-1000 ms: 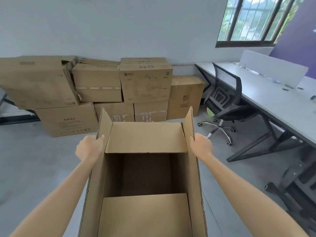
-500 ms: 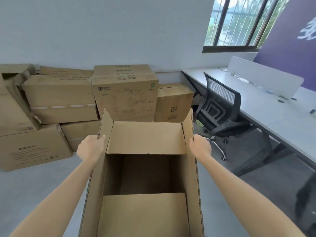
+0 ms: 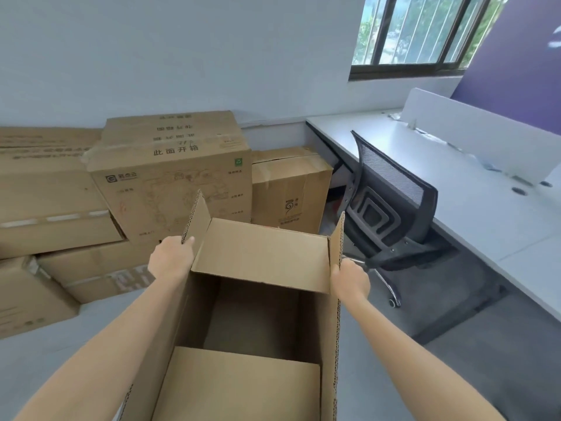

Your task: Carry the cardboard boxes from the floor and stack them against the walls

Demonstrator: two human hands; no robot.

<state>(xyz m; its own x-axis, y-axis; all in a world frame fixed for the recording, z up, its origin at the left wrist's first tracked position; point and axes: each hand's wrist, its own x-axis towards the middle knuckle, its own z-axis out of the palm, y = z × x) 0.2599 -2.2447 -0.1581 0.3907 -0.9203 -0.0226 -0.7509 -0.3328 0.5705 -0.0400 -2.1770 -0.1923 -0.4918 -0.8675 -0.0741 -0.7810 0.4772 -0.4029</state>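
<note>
left hand (image 3: 171,259) grips the upright left side flap of the open-topped brown corrugated cardboard box (image 3: 261,253), fingers curled round the flap's lower edge; right hand (image 3: 350,279) grips the right side flap likewise. box held between both forearms, clear of the floor, mouth facing up, interior dark, far and near flaps folded inward. below and around: smooth grey floor (image 3: 455,344). ahead: pale wall (image 3: 182,56) with brown cardboard boxes stacked against it; large printed carton (image 3: 170,183) sits on lower cartons, a smaller brown carton (image 3: 288,189) stands on the floor just beside it to the right, further cartons (image 3: 51,189) extend left. right of the stack: black mesh-backed office chair (image 3: 391,208) on castors, near the held box's right corner. behind it a long white desk (image 3: 485,214) with a white divider panel (image 3: 473,138), under a barred window (image 3: 425,31) and beside a purple wall (image 3: 522,56). open floor lies between smaller carton and chair, narrow; wider floor at lower left.
</note>
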